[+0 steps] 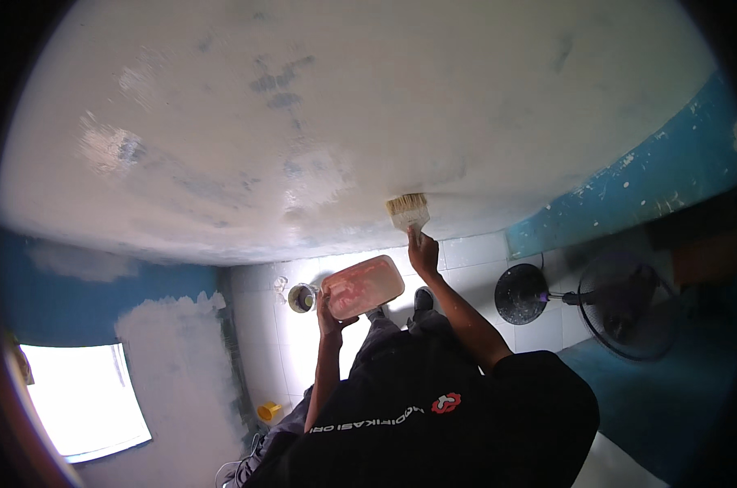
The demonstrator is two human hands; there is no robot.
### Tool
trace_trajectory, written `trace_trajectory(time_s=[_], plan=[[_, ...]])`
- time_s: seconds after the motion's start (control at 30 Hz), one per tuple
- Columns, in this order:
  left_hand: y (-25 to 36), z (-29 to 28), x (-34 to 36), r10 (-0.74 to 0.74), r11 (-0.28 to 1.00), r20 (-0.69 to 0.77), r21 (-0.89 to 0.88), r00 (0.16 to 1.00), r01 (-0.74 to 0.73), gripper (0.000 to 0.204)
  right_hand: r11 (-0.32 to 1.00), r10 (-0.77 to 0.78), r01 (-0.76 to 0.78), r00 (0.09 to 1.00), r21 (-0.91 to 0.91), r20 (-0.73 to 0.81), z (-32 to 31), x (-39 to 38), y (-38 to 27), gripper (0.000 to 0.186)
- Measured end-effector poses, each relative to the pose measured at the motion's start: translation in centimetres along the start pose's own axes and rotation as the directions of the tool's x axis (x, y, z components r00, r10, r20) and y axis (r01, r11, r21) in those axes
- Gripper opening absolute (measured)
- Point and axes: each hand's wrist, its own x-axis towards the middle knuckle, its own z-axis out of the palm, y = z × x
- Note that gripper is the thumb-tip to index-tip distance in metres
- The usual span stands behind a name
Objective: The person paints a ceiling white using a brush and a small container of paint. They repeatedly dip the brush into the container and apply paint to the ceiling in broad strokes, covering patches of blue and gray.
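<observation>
My right hand [423, 254] is closed round the handle of a wide paintbrush [409, 213]. Its pale bristles point up and lie at or very near the white-coated wall [222, 106]; whether they touch, I cannot tell. Grey patches and shiny wet-looking streaks show through the coat. With my left hand [329, 317] I grip the left end of a reddish-pink rectangular tub [363, 288], held tilted at waist height. Pale smears mark its inside.
A small bucket [302, 298] stands on the white tile floor [474, 250], left of the tub. Further down lies a yellow cup [268, 411] near a cable. At right is a standing fan [627, 305] with a round black base. A bright window [84, 398] is at lower left.
</observation>
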Motion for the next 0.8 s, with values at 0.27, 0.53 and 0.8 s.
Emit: trace_trajectory(time_s=[0.27, 0.53, 0.8], plan=[[-2.9, -3.2, -3.4, 0.080, 0.996, 0.030, -0.046, 0.996, -0.079, 0.066, 0.942, 0.252, -0.214, 0.960, -0.258, 0.123, 8.0, -4.4, 6.4, 0.037], [-4.1, -1.7, -3.9, 0.020, 0.999, 0.066, -0.050, 0.998, -0.017, 0.058, 0.966, 0.240, -0.229, 0.966, -0.120, 0.091, 1.1, -2.8, 3.5, 0.042], [-3.9, -1.8, -2.5, 0.050, 0.995, 0.162, -0.097, 0.985, -0.035, 0.060, 0.983, 0.170, -0.169, 0.985, 0.076, -0.017, -0.2, -3.4, 1.8, 0.039]])
